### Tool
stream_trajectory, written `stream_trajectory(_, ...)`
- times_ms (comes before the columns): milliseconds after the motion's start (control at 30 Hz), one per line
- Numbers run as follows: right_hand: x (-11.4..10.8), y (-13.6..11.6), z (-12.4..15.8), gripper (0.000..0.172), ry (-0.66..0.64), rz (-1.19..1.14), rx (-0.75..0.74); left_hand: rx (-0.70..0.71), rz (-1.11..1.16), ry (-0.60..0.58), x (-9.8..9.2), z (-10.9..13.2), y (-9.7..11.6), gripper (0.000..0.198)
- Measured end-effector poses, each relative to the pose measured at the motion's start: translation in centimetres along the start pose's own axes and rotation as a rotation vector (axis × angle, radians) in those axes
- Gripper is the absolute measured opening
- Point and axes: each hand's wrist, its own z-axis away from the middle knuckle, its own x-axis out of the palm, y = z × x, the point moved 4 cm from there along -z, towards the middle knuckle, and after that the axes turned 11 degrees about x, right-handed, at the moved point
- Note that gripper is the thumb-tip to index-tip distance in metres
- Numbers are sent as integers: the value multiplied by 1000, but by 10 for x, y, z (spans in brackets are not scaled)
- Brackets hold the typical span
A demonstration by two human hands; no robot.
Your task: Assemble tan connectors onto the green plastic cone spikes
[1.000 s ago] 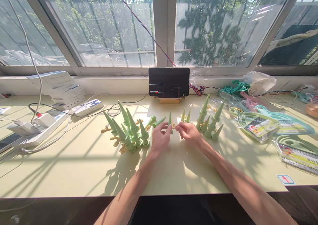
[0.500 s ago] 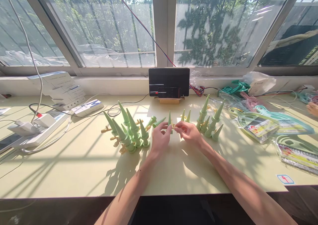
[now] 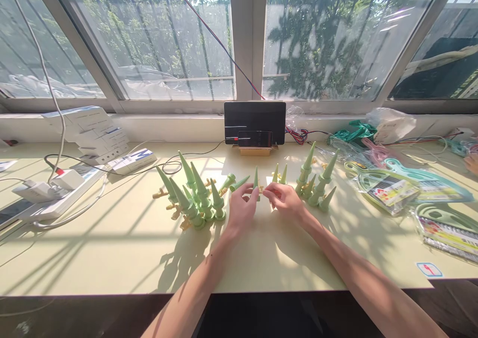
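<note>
Between thumb and fingers my left hand point(image 3: 242, 202) grips a small pale green cone-shaped piece point(image 3: 256, 177), its point upward. My right hand point(image 3: 284, 198) is closed in a pinch on a small tan peg-like piece point(image 3: 262, 189) at the cone's right side. Whether the peg sits in the cone I cannot tell. Left of my hands stands a cluster of green cones point(image 3: 201, 193) with tan pegs sticking out. Behind my left fingers lie more green cones point(image 3: 228, 180). To the right stands another group of cones point(image 3: 316, 186), and two small ones point(image 3: 279, 172) rise behind my right hand.
A tablet with a phone point(image 3: 254, 126) leans on a stand at the back. Packaged green items point(image 3: 386, 188) lie on the right. A power strip point(image 3: 56, 198), cables and white boxes point(image 3: 93, 129) take up the left. The table's front edge point(image 3: 112, 295) runs near me.
My hands and the pieces keep nearly the same position. The view has shifted very slightly. At the far right edge, another person's hand has moved a little.
</note>
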Motion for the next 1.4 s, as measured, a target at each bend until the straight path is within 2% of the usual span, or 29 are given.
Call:
stream_trajectory(833,0,2,-1,28,-6,-48,49,6,27,-5,0,0,4,36)
stream_trajectory(1067,0,1,-1,30,-13,-115,48,-193,187,-38,0,0,-1,41)
stream_trajectory(1300,0,-5,2,35,-28,-135,26,-256,345,-137,3,0,2,29)
stream_trajectory(1400,0,-5,2,32,-27,-160,29,-254,359,-142,4,1,3,24)
